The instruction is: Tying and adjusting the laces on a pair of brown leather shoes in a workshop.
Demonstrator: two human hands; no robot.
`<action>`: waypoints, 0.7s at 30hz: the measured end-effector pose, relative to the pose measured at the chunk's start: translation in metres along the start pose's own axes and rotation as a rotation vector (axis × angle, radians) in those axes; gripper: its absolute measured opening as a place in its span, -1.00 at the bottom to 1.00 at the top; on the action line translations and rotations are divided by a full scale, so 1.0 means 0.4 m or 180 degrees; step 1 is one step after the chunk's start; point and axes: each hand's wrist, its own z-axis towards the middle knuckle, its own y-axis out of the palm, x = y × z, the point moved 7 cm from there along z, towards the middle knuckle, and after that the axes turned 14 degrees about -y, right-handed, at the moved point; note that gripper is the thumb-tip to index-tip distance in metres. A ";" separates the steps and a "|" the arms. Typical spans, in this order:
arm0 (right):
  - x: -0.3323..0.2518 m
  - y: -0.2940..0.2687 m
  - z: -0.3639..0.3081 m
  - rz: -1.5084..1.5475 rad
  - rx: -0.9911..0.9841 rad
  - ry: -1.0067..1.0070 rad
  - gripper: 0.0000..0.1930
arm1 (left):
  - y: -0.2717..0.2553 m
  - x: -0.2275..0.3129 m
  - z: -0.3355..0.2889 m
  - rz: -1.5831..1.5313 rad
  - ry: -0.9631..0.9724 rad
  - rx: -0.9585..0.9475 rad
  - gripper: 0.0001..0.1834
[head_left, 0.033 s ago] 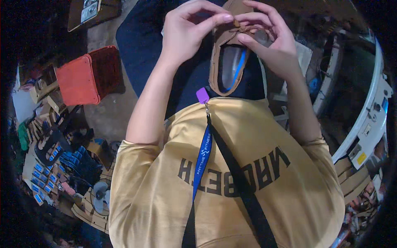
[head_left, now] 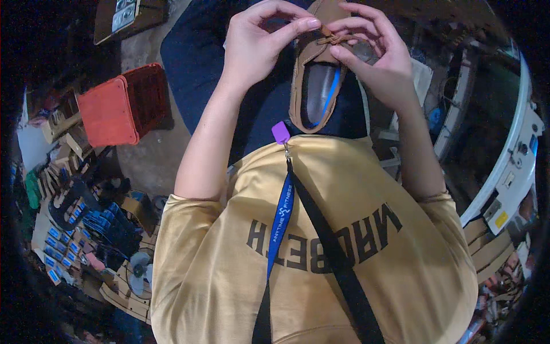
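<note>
A brown slip-on shoe (head_left: 295, 94) lies on my lap, its heel toward my body and its toe pointing away. A bright blue strip runs along the inside of its opening. At the front of that opening sits a brown lace bow (head_left: 329, 40). My left hand (head_left: 258, 43) is closed, thumb and forefinger pinching a lace end or loop at the bow's left. My right hand (head_left: 375, 57) curls around the bow's right side, its thumb on the shoe upper and its fingertips on the lace. Part of the toe is hidden behind the fingers.
A red plastic stool (head_left: 106, 109) stands on the floor at left. Behind it are piled boxes and blue-marked packets (head_left: 60, 249), plus a small fan (head_left: 139, 272). A white curved machine edge (head_left: 504, 166) rises at right. A purple tag (head_left: 281, 132) hangs from my lanyard near the shoe's heel.
The fingers at the bow have shifted slightly, and more of the lace shows between my hands. The shoe stays in place on my lap.
</note>
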 end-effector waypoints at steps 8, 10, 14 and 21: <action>0.049 -0.031 -0.006 -0.0559 -0.0247 -0.0389 -0.70 | 0.032 0.010 -0.008 -0.1085 -0.0359 -0.0730 -0.77; 0.044 -0.026 -0.003 -0.0561 -0.0243 -0.0468 -0.69 | 0.019 -0.025 0.004 -0.0797 -0.0445 -0.0652 -0.73; -0.068 0.001 0.033 -0.1254 -0.0299 -0.0811 -0.69 | 0.018 -0.051 0.009 -0.0924 -0.0420 -0.0635 -0.77; -0.035 0.012 0.030 -0.1458 -0.0173 -0.1415 -0.66 | 0.014 -0.054 0.013 -0.0906 -0.0455 -0.0419 -0.87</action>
